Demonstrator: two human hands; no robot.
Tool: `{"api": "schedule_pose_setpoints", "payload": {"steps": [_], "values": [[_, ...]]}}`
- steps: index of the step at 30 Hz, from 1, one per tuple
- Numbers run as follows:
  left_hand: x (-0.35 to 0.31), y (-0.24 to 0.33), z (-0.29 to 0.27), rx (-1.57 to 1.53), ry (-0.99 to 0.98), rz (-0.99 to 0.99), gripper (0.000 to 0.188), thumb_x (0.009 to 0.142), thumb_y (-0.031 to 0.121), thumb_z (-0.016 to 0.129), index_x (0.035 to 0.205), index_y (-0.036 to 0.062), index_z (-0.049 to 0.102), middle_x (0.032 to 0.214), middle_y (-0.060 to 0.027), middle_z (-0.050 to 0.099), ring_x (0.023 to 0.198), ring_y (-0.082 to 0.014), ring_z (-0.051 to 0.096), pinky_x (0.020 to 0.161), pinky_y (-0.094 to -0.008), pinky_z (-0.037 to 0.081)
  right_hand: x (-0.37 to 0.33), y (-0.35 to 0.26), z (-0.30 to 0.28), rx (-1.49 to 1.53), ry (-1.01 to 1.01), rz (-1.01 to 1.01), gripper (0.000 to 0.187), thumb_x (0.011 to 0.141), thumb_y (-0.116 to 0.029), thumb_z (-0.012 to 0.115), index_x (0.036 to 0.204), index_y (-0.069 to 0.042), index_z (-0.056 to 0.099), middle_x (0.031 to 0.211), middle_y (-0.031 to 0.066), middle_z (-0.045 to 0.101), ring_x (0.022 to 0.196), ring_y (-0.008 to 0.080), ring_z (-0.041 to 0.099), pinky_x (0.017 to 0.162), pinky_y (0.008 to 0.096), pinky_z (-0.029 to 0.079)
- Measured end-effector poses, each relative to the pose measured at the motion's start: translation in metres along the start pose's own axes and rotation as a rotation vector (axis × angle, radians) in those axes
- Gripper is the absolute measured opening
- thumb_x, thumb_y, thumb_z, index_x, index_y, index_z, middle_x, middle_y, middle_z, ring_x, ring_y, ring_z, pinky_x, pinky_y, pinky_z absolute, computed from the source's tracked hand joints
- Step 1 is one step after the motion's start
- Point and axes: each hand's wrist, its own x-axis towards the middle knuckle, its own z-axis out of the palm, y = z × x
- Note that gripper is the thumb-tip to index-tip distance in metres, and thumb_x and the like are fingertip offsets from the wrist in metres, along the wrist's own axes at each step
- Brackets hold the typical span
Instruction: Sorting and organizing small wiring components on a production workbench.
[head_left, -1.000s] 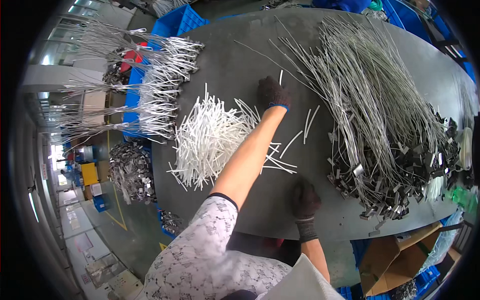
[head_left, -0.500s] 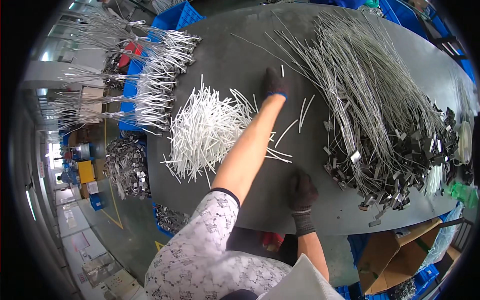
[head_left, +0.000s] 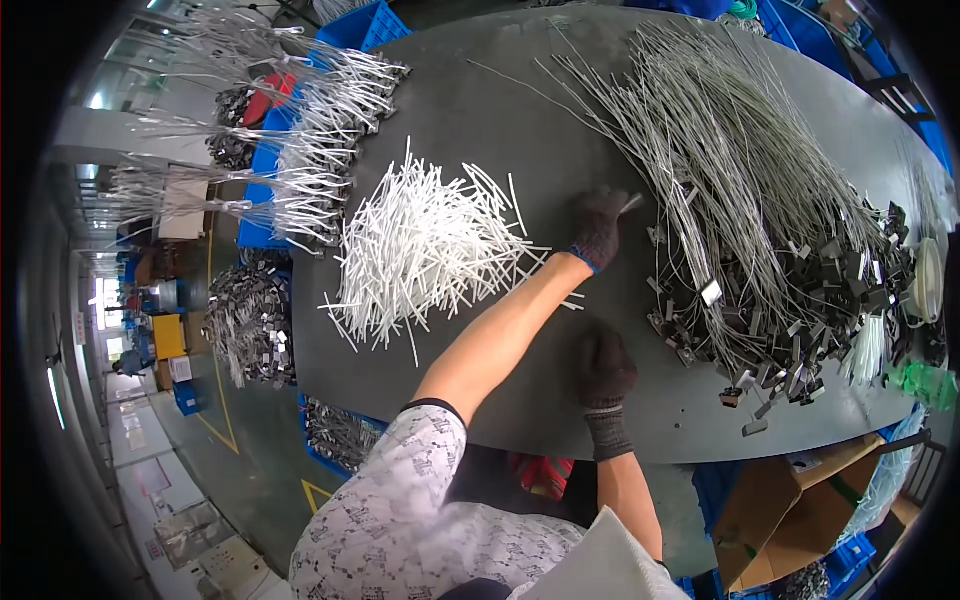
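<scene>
Leftward of hands [head_left: 598,225], white strips [head_left: 425,240] (heaped)

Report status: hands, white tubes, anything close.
Left gloved hand: pale piece protruding, grip unclear. Right gloved hand: curled, contents hidden. White tubes: mostly heaped leftward. Wire bundle: right of left hand.

No lettering or number can be read clearly anywhere around the table [head_left: 480,85]. Far to its left, a narrow upright sign [head_left: 80,332] on the wall carries reddish marks, too small to make out. Nearer, left of and below the table, a pale cabinet [head_left: 240,566] shows tiny dark and red spots, their kind unclear. The carton [head_left: 778,545] below the table's right end bears a small dark patch, illegible. The shirt [head_left: 410,470] at its near edge has small dark printed motifs, none readable as words.
</scene>
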Motion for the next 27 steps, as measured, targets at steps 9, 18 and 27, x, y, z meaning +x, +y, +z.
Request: {"api": "schedule_pose_setpoints", "payload": {"steps": [9,18,27], "values": [[-0.114,-0.02,-0.158,0.28,-0.622,0.406,0.02,0.081,0.01,0.063,0.1,0.0128,0.07,0.099,-0.0102,0.065,0.101,-0.0304,0.065,0.083,-0.0456,0.052,-0.008,0.001,-0.001,0.045,-0.032,0.091,0.029,0.096,-0.028,0.06,0.121,-0.015,0.066,0.106,0.0136,0.072,0.092,0.0366,0.071,0.075,0.0451,0.057],[-0.107,-0.001,-0.185,0.623,-0.622,0.535,0.016,0.08,0.014,0.063,0.095,0.0121,0.067,0.102,-0.0124,0.067,0.101,-0.0289,0.066,0.083,-0.0434,0.052,-0.01,0.003,0.003,0.01,0.039,0.135,0.029,0.097,-0.032,0.057,0.12,-0.017,0.067,0.108,0.0151,0.072,0.095,0.0385,0.07,0.079,0.0477,0.056],[-0.032,-0.074,-0.132,0.707,-0.472,0.024,0.035,0.079,0.034,0.075,0.105,0.0111,0.073,0.111,-0.0129,0.072,0.106,-0.03,0.069,0.09,-0.0459,0.05,-0.01,-0.011,0.005,-0.156,-0.018,0.161,0.025,0.096,-0.034,0.06,0.114,-0.018,0.067,0.101,0.0144,0.073,0.088,0.0364,0.071,0.074,0.046,0.056]]}}
